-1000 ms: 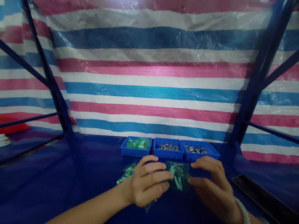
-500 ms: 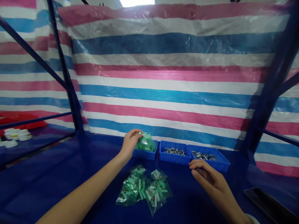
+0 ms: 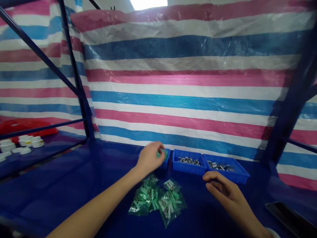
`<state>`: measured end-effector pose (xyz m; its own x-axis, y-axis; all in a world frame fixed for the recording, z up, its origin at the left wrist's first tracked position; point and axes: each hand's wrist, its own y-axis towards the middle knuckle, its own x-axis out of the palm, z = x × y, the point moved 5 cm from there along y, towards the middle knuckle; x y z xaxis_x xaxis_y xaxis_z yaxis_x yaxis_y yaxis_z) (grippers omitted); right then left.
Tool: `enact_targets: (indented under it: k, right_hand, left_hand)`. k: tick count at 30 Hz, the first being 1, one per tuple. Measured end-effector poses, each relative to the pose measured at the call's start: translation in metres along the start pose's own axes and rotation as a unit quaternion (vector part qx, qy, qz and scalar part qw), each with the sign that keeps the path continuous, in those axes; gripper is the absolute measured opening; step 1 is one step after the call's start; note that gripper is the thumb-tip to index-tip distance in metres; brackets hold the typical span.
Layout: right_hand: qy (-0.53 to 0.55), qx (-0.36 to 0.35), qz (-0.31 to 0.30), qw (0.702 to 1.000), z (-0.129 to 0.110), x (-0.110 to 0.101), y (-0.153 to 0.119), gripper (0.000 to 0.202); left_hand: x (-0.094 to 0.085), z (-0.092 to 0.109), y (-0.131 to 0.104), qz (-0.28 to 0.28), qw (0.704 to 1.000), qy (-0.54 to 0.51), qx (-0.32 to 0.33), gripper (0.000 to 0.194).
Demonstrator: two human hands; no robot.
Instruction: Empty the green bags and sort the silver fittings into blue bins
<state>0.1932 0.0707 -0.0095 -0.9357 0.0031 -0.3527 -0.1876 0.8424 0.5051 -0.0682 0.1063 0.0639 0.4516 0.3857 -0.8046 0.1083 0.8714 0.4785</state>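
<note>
My left hand (image 3: 151, 158) reaches over the leftmost blue bin (image 3: 167, 162), its fingers closed on a green plastic bag (image 3: 158, 154). Most of that bag is hidden behind the fingers. My right hand (image 3: 224, 190) hovers in front of the right bin, loosely curled with thumb and fingers apart and nothing in it. Between the hands, clear green bags of small strips and metal pieces lie on the blue table in a left heap (image 3: 145, 197) and a right heap (image 3: 171, 201).
The middle blue bin (image 3: 189, 168) and right blue bin (image 3: 235, 175) hold small metal parts. A dark phone (image 3: 289, 216) lies at the right. White jars (image 3: 37, 142) and a red bag (image 3: 29, 127) sit at far left beyond a blue frame post (image 3: 84, 109).
My left hand has turned over and moved down to the left bin; the bag it held up is now mostly hidden. My right hand stays nearly still. The view has shifted slightly left.
</note>
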Motion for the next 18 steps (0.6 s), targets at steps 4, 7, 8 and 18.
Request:
enact_targets:
  k: [4, 7, 8, 18]
  right_hand:
    - [-0.019, 0.014, -0.046, 0.999, 0.0, 0.008, -0.002, 0.017]
    - [-0.023, 0.02, -0.066, 0.997, 0.0, 0.013, -0.003, 0.016]
    - [-0.022, 0.021, -0.071, 0.997, 0.001, 0.014, -0.003, 0.016]
    - [0.021, 0.055, -0.083, 0.995, 0.004, 0.021, -0.003, 0.018]
  left_hand:
    - [0.029, 0.037, -0.033, -0.197, 0.976, 0.029, 0.087, 0.038]
    - [0.043, 0.04, -0.045, -0.26, 0.96, 0.07, 0.078, 0.053]
    - [0.045, 0.039, -0.046, -0.259, 0.961, 0.066, 0.071, 0.053]
    - [0.061, 0.043, -0.041, -0.203, 0.966, -0.139, 0.074, 0.049]
